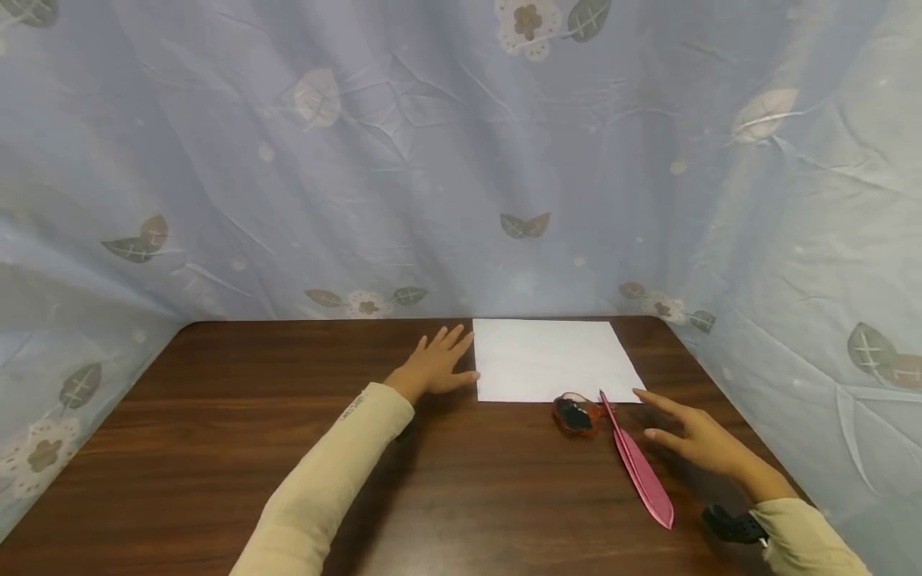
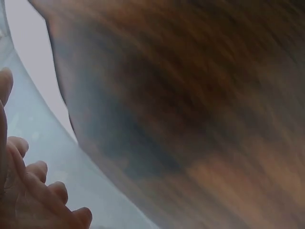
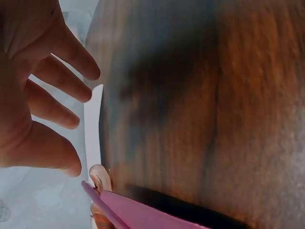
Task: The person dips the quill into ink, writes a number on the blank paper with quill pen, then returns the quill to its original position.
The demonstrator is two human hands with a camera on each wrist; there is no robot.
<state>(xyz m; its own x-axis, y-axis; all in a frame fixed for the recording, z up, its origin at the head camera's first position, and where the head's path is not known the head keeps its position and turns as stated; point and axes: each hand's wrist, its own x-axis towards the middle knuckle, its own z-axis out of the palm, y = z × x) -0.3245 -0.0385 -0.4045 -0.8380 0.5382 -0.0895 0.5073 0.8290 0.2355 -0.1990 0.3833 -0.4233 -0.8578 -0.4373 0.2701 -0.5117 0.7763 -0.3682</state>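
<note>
A white sheet of paper (image 1: 555, 360) lies flat at the back of the wooden table. My left hand (image 1: 432, 368) is at its left edge, fingers spread, with the thumb tip overlapping the edge in the head view. At the paper's front edge are sunglasses (image 1: 575, 416) with an orange frame and a dark lens. Beside them is a long, slim pink thing (image 1: 643, 478), pointed at its near end, its narrow far tip reaching the paper. My right hand (image 1: 695, 436) hovers to the right of it, fingers extended and holding nothing, forefinger tip near the paper's front right corner.
Pale blue cloth (image 1: 432, 160) with leaf and flower prints hangs behind the table and along both sides. Dark brown tabletop (image 1: 216, 448) stretches across the left and front. A black band (image 1: 735, 524) sits at the right wrist.
</note>
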